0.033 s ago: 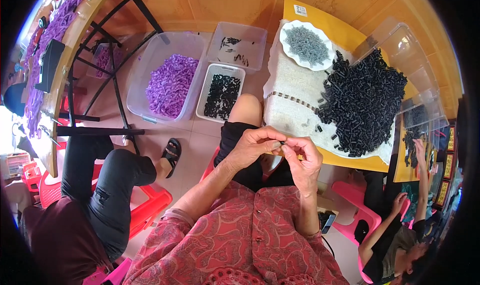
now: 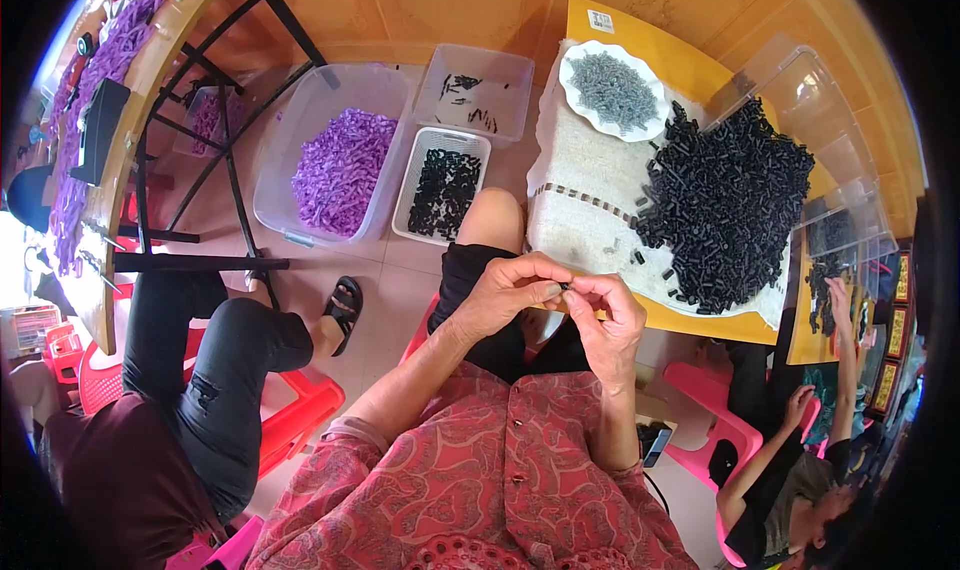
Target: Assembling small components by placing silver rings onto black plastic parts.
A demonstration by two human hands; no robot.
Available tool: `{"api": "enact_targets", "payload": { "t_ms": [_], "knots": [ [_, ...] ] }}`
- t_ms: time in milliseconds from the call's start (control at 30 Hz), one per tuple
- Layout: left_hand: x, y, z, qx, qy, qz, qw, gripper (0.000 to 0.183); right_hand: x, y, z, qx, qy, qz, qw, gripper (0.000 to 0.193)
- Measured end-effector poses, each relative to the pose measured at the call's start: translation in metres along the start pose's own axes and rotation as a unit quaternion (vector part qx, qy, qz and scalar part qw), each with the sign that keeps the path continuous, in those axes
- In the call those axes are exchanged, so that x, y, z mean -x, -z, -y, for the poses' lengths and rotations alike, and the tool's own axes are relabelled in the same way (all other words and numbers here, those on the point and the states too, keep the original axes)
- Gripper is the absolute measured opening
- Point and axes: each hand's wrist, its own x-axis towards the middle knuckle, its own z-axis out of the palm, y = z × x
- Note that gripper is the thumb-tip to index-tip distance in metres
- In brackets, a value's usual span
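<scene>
My left hand and my right hand meet above my lap, close to the table's front edge. Thumb and forefinger of each are pinched together on one small black piece, mostly covered by the fingertips. To the right, a big heap of short black tube-like pieces lies on a white cloth over the table. A white scalloped plate behind it carries small clear grey pieces. Several loose black pieces lie at the heap's left edge.
On the floor at left stand a clear tub of purple pieces, a white basket of black pieces and a clear box with a few dark pieces. Co-workers sit on both sides, one by a pink stool. Clear bins border the heap.
</scene>
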Motion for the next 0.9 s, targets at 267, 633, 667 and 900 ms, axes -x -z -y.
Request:
{"api": "enact_targets", "payload": {
  "t_ms": [267, 633, 667, 900],
  "knots": [
    [0.001, -0.002, -0.005, -0.043, 0.002, 0.038, 0.998, 0.017, -0.003, 0.014, 0.009, 0.076, -0.007, 0.042, 0.996, 0.013],
    [0.001, 0.001, -0.004, -0.048, 0.015, 0.046, 0.998, 0.018, -0.003, 0.016, 0.002, -0.02, -0.066, 0.076, 0.995, 0.008],
    [0.001, 0.0, -0.003, -0.044, 0.015, 0.035, 0.998, 0.018, -0.003, 0.015, 0.004, -0.02, -0.055, 0.077, 0.995, 0.007],
    [0.0, 0.0, 0.002, -0.041, 0.027, 0.016, 0.999, 0.016, 0.001, 0.012, 0.003, -0.012, -0.039, 0.062, 0.997, 0.005]
  ]
}}
